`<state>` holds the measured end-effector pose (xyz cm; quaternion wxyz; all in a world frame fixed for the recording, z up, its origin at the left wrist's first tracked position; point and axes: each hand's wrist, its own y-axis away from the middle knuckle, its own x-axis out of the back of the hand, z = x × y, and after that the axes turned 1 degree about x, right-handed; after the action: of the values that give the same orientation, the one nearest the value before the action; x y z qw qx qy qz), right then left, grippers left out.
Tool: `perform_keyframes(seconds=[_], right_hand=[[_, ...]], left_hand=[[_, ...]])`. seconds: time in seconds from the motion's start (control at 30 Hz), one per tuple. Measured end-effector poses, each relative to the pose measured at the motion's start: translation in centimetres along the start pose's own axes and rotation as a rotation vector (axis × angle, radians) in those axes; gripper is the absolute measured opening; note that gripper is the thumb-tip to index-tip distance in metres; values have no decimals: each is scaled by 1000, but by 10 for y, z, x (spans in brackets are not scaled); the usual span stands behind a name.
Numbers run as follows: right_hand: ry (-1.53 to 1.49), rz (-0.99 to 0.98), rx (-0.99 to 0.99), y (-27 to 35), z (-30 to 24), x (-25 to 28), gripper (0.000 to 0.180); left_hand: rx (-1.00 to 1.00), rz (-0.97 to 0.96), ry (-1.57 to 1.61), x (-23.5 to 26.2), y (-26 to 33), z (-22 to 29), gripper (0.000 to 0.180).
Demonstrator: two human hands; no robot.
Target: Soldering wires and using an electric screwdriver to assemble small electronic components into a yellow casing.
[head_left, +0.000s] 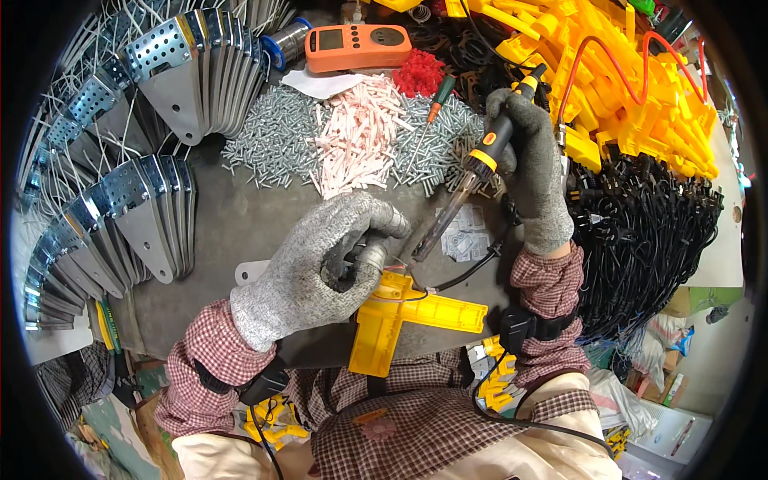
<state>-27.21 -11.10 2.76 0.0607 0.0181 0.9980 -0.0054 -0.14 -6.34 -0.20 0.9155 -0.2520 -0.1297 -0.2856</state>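
My right hand (534, 160), in a grey glove, grips a soldering iron (490, 150) with a black and yellow handle. Its metal shaft slants down to the left, with the tip close to my left fingertips. My gloved left hand (308, 260) is closed in a pinch above the table; whatever lies between its fingers is too small to make out. Just below the fingers rests a yellow T-shaped plastic housing (380, 336) at the table's front edge. Thin wires and a black cable (468, 274) run at its upper side.
Grey metal brackets (164, 100) with white wires crowd the left. Piles of screws (276, 132), pale pink sleeves (360, 132) and red pieces (418, 74) lie ahead, beside a screwdriver (441, 96), an orange meter (360, 50) and a solder spool (286, 42). Yellow housings (608, 88) and black cables (640, 248) fill the right.
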Motion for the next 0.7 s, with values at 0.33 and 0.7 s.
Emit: perform_keyframes(seconds=[0.33,0.7], right_hand=[[82,45,3,0,-2,-1,30],[-12,27,15,-2,-1,4,29]], left_hand=[[-18,33,-5,-2,0,-3,22],[-32,21,-24,-2,-3,-4,21]])
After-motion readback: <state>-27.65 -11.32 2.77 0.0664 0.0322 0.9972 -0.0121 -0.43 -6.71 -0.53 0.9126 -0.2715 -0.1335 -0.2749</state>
